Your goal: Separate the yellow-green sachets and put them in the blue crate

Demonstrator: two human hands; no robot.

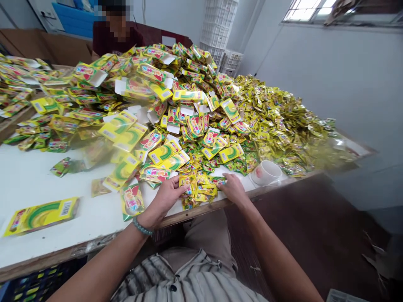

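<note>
My left hand [168,195], with a beaded bracelet on the wrist, is at the table's front edge. Its thumb and fingers close on a yellow sachet [185,184] at the left of a small heap of sachets [203,191]. Across that heap, my right hand [233,188] bends its fingers around a small green sachet [218,180]; the fingertips are partly hidden. Just beyond both hands lie flat yellow cartons [166,152] with green arcs and barcodes, some with white end flaps open. A green-and-red carton [132,200] rests left of my left hand.
A white mug [266,173] stands right of my right hand. Cartons [151,73] are piled high behind, with a mound of yellow sachets [277,109] at right. One carton [42,214] lies at left on the white table [34,176]. A person [118,31] sits behind the pile.
</note>
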